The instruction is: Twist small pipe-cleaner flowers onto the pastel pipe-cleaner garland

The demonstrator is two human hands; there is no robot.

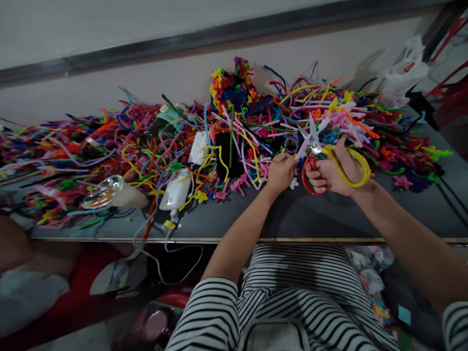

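Gripping a strip (303,147) in my left hand (281,171), spread scissors (315,145) in my right hand (334,173), I see finished-looking flowers (402,183); many stems (144,116) lie loose toward the desk's (329,220) back edge.

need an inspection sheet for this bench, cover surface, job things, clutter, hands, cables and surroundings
Surface: dark tabletop, bare along part of its front edge; colourful fuzzy stems heaped over much of it.
Job's things: scissors, red and yellow handles, blades open; lavender stem beside the blades, whether between them cannot be told.
Clutter: white device, dark flat slab, lidded cup among the stems.
Left hand: closed on the lavender stem.
Right hand: gripping the scissors' handles.
Cables: white cable runs from the white device over the front edge.
Surroundings: wall behind, white plastic bag at far right, another person partly visible at left.
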